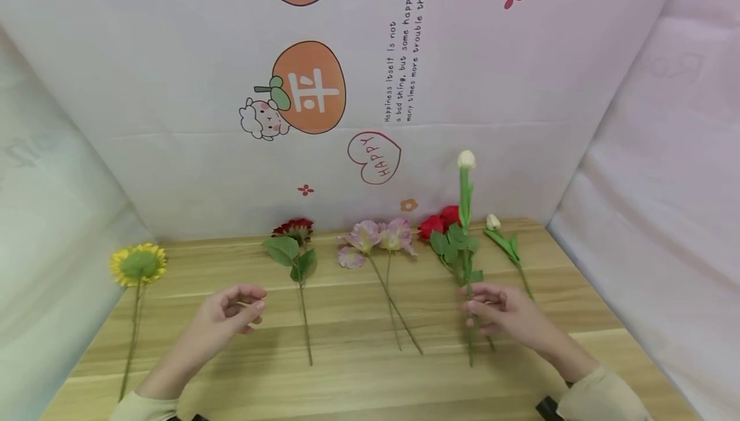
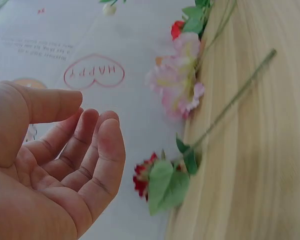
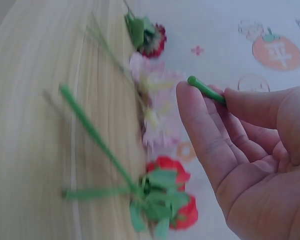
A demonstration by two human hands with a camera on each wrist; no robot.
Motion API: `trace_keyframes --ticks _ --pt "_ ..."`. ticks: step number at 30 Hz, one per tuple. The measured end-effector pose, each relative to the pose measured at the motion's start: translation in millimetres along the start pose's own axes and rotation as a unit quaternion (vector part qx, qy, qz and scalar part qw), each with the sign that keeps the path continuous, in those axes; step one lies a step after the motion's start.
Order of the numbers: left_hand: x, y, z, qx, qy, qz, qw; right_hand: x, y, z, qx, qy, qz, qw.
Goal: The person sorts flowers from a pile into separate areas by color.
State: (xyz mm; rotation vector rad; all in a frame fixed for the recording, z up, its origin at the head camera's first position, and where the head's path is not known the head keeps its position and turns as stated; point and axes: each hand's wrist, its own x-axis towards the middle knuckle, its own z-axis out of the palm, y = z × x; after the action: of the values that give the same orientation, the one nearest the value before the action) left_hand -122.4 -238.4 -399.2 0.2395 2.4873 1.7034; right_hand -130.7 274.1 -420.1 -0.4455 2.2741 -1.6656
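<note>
In the head view, my right hand (image 1: pixel 511 315) holds a white tulip (image 1: pixel 466 160) upright by the lower part of its green stem. The right wrist view shows the cut end of that stem (image 3: pixel 205 89) pinched between thumb and fingers. Behind the held tulip lie red roses (image 1: pixel 442 222) with green leaves; a second white tulip (image 1: pixel 493 222) lies to their right. My left hand (image 1: pixel 231 312) hovers over the table with loosely curled fingers, holding nothing. Nearest to it is a dark red flower (image 1: pixel 295 228) with a long stem.
Pale pink flowers (image 1: pixel 367 236) with crossing stems lie mid-table. A yellow sunflower (image 1: pixel 137 265), its back facing up, lies at the far left. The wooden table (image 1: pixel 358 389) meets a printed white cloth (image 1: pixel 491 74) at the back, with white cloth on both sides.
</note>
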Motion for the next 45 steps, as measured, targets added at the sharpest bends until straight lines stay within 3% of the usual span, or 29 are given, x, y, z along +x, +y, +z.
trace_keyframes --ticks 8,14,21,28,31,38,41,45 --pt "-21.3 -18.2 -15.3 0.027 0.014 -0.037 0.9989 -14.1 26.8 -29.3 -0.014 0.024 0.012 0.9995" --pt "-29.2 -29.2 -23.8 0.068 0.048 -0.016 0.9964 -20.4 46.1 -46.3 -0.013 0.028 0.029 0.9991" --pt "-36.5 -44.9 -46.0 0.102 0.06 -0.063 0.9909 -24.4 64.7 -66.1 -0.01 0.015 0.063 0.9979" --pt "-38.9 -62.6 -53.4 0.189 0.068 -0.043 0.9787 -27.0 80.7 -82.1 -0.005 0.025 0.118 0.9927" --pt "-42.0 -68.6 -54.2 0.199 0.074 -0.035 0.9765 -27.3 83.0 -83.5 -0.011 0.038 0.133 0.9904" --pt "-47.3 -75.1 -58.7 0.193 0.072 -0.049 0.9774 -27.4 80.1 -80.1 -0.1 0.09 0.143 0.9804" --pt "-48.5 -76.5 -61.2 0.195 0.067 -0.056 0.977 -25.8 79.6 -79.0 -0.163 0.105 0.129 0.9724" --pt "-50.2 -79.0 -65.4 0.199 0.057 -0.065 0.9762 -22.9 81.2 -79.8 -0.284 0.136 0.075 0.9462"
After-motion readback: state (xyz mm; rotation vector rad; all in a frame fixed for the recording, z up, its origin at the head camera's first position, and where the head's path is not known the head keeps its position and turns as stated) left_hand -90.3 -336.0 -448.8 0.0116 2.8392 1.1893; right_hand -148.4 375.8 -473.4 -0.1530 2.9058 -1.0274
